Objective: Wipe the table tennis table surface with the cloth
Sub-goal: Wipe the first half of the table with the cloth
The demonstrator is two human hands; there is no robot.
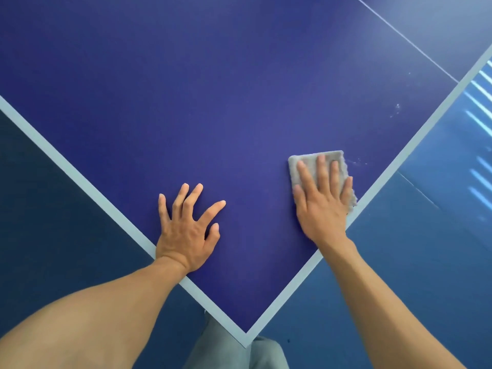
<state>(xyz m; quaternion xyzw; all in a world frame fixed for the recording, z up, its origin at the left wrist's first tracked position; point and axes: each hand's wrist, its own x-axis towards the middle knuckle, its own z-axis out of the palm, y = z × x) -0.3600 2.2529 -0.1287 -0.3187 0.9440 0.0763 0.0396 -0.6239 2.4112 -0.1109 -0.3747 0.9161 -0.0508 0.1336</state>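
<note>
Pressure first: right hand lies flat, fingers straight, pinning the one cloth near the table's right edge, close to the corner, likely for scrubbing weight. Left hand, splayed and empty, braces by the left edge. Two hands; specks wait further up

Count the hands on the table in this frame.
2. The left hand lies spread on the bare table near its corner; the right hand presses flat on the grey cloth by the right edge.
</note>
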